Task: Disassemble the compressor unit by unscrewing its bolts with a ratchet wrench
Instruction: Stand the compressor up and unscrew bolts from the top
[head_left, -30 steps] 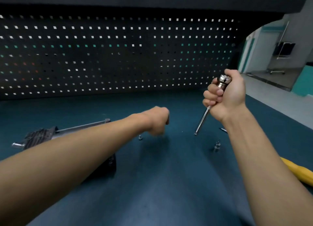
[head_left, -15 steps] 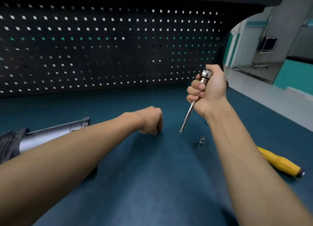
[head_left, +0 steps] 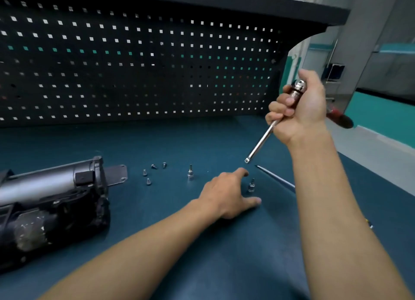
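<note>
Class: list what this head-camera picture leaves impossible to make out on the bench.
All in the head view:
- compressor unit: cut off by the left edge.
- ratchet wrench: the right hand covers much of its upper part.
- thin shaft: its near end is hidden behind the right forearm.
- loose bolts: too small to tell the head type.

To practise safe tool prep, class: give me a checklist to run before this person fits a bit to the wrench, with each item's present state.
1. Wrench gripped: the right hand holds the ratchet wrench firmly. Ok.
2. Drive end free: the wrench tip is bare and held in the air. Ok.
3. Bit in hand: the left hand is open beside the bit socket, not gripping it. Not ok.
4. Reach clear: the loose bolts lie grouped nearer the compressor unit. Ok.
5. Bit matches the remaining bolts: cannot tell.
</note>
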Tool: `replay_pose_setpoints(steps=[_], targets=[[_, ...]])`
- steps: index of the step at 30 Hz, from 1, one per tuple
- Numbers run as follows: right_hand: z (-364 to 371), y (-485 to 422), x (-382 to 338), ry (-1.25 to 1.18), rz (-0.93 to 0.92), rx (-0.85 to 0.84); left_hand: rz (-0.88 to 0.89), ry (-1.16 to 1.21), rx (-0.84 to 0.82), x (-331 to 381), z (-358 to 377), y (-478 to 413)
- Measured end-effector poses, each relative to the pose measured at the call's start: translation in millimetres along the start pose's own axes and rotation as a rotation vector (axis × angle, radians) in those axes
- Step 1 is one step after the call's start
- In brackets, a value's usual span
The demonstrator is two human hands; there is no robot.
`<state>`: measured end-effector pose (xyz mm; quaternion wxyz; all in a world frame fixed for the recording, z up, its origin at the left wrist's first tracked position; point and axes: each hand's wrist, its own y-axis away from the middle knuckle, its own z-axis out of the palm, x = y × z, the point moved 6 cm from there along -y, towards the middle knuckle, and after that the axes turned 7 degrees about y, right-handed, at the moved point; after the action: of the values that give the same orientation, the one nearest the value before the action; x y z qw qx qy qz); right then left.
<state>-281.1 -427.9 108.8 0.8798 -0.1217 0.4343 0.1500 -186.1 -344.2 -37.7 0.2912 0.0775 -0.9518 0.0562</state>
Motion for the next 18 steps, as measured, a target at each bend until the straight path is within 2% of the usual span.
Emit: replay_pose_setpoints(steps=[3,5,6,10,12,14,18], targets=[[0.5,2.3,5.6,-0.04,0.056,-0.008,0.029,0.085,-0.012,10.1,4.9,-12.7],[3.0,2.3,12.9,-0.088,0.114,-0.023,0.06,0.24,-0.002,11.2,2.4,-11.1],[4.4,2.2,15.6,-0.122,0.137,-0.029,0.041,0.404,0.015,8.5,-1.5,-6.1],[12.7,2.3,20.2,-0.31,0.161,-0.045,-0.198,1.386,0.081,-15.9,-25.0,28.3],[18.7,4.6,20.0,-0.369,0.162,-0.049,-0.237,1.67,0.076,-25.4,-39.0,47.5],[28.0,10.4,23.3,-0.401,0.172,-0.056,-0.218,1.799,0.06,-32.0,-55.1,67.2],[51.6,27.6,32.6,-0.427,0.175,-0.062,-0.178,1.828,0.074,-34.9,-77.7,99.3]])
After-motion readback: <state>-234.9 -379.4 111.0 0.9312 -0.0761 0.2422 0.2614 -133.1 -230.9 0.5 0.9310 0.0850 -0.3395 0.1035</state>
